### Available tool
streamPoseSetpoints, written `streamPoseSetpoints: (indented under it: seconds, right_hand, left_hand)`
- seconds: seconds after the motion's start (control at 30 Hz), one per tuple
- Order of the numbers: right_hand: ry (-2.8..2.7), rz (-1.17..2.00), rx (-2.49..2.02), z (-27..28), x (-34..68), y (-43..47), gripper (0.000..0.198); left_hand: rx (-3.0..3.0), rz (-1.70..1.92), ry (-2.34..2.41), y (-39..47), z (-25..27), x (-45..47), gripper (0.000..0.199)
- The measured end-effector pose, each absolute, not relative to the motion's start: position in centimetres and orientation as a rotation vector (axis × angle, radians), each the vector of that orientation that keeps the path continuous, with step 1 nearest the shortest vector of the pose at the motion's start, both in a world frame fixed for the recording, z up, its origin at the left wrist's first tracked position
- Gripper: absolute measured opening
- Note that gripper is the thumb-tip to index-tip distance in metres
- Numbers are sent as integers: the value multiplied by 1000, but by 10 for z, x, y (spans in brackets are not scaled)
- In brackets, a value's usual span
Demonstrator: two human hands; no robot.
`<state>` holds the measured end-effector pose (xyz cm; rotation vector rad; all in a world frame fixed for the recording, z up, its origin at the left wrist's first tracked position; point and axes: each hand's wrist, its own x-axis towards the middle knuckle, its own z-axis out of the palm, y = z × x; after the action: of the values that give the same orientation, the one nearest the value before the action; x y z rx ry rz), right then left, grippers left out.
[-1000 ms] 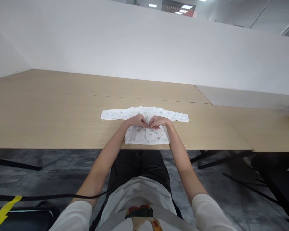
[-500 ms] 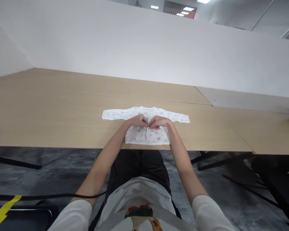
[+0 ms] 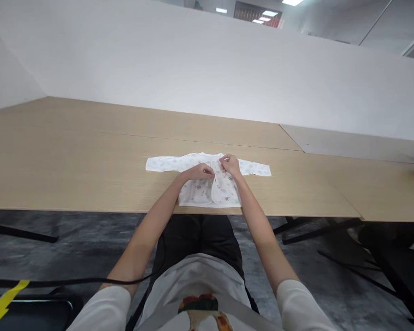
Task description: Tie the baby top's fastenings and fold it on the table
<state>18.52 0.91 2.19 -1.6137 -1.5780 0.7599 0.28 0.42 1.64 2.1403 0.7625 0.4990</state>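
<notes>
A white long-sleeved baby shirt (image 3: 196, 195) with a small scattered print lies spread on the table, its collar away from me and its hem near the front edge. My left hand (image 3: 200, 171) rests over the middle of the front, its fingers closed in a pinch at the edge of the front opening. Higher up, just below the collar on the right side, is my right hand (image 3: 230, 164). Its fingers are bent, with thumb and fingertips a little apart, close to the cloth. Below my left fingertips the front edge curves down to the hem.
The light wooden table (image 3: 72, 170) stretches out to both sides, with seams between its boards. A white partition (image 3: 193, 69) stands behind it. A black cable (image 3: 89, 280) with yellow tape (image 3: 7, 301) runs at lower left. Dark table legs (image 3: 317, 234) show below.
My right hand has left the middle of the shirt front, where it met my left hand, and moved up towards the collar. My left hand stays about where it was.
</notes>
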Motion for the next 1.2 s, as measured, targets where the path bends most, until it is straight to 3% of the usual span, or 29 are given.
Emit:
streamPoseSetpoints:
  seconds: [0.1, 0.3, 0.43, 0.57, 0.8, 1.2]
  right_hand:
    - [-1709, 452, -1614, 6, 167, 18, 18]
    - [-1915, 320, -1747, -6, 151, 26, 26]
    - [-1842, 525, -1768, 1, 162, 33, 11]
    - [-1728, 835, -1720, 4, 172, 39, 11]
    - [-1516, 941, -1599, -9, 174, 41, 14]
    - [-1354, 1065, -1418, -2, 177, 31, 18]
  left_hand:
    - [2159, 554, 861, 7, 13, 1, 24]
    - [2214, 693, 1417, 14, 11, -3, 29]
    - [2269, 509, 1543, 24, 17, 6, 24]
    - [2299, 523, 1726, 33, 12, 21, 30]
    - [2386, 645, 1742, 30, -13, 29, 31]
    - [2132, 1073, 1531, 30, -10, 22, 26]
